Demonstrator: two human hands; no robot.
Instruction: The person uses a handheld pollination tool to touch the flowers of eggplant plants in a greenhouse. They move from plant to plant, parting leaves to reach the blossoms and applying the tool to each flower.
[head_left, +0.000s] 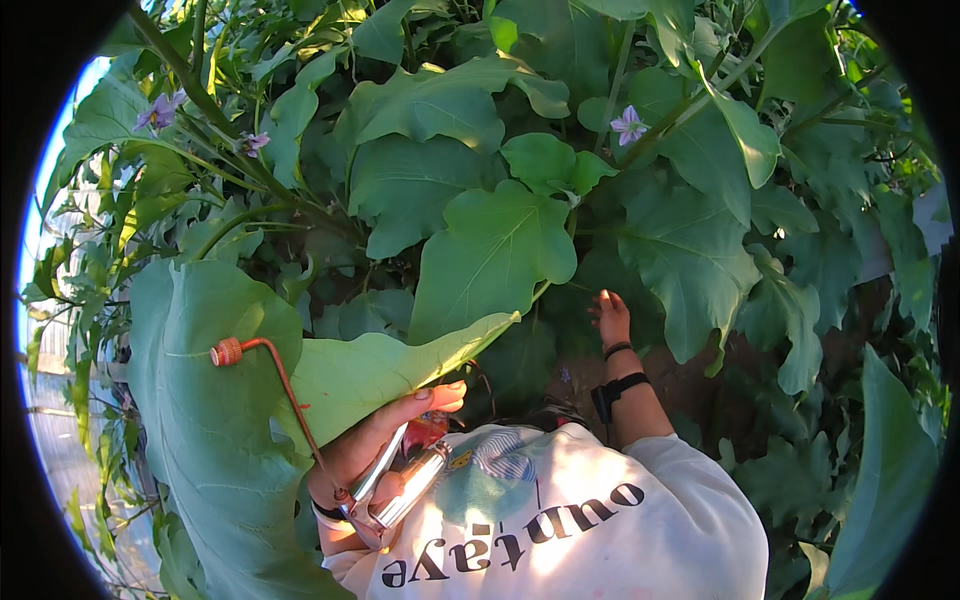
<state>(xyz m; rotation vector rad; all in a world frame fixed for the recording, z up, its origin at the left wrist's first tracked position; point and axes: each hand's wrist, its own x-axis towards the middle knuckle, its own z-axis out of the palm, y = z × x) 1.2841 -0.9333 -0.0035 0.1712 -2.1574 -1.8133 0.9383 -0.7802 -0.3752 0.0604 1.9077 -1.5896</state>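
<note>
My left hand (390, 424) is wrapped around a shiny metal handheld sprayer (409, 487) close to my chest. Its thin, copper-coloured bent tube (289, 390) rises to the left and ends in a ribbed nozzle (226, 352), in front of a broad eggplant leaf (217, 420). A paler leaf (360, 375) arches just above the left fingers. My right hand (613, 319) reaches forward into the shade under the foliage, below and right of a bright lobed leaf (495, 255). Its fingers are small and partly shaded, and whether they hold anything cannot be told.
Eggplant stems (262, 180) with purple flowers (628, 126) cross the upper view. Large leaves (690, 255) crowd the right side, and one stands upright at the lower right (885, 480). Shaded brown soil (690, 382) shows beyond my right forearm. Pale sheeting (67, 420) lies at the far left.
</note>
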